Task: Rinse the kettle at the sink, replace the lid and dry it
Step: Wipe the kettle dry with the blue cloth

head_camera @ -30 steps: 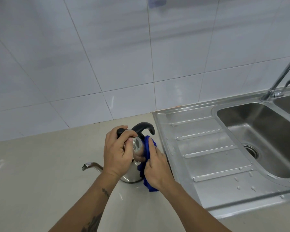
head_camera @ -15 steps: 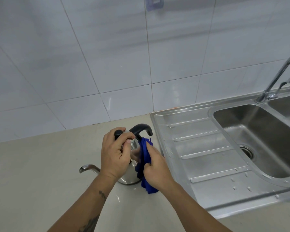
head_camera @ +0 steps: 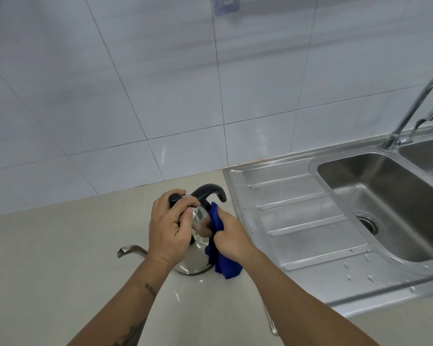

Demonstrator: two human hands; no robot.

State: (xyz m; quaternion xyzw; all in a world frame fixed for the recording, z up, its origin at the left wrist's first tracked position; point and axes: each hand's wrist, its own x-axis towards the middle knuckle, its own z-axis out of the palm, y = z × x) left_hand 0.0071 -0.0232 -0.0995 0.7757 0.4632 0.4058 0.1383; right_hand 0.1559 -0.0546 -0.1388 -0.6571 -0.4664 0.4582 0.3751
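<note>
A shiny steel kettle with a black curved handle and a thin spout pointing left stands on the beige counter. The lid sits on top, its black knob under my left hand, which grips the lid. My right hand holds a blue cloth pressed against the kettle's right side, just below the handle. Most of the kettle's body is hidden by both hands.
A steel sink unit lies to the right, with a ribbed draining board carrying water drops, a deep basin and a curved tap. A white tiled wall stands behind. The beige counter spreads to the left.
My right hand with the blue cloth has shifted a little up the kettle's right side. The left hand stays on the lid, and the view has drifted slightly.
</note>
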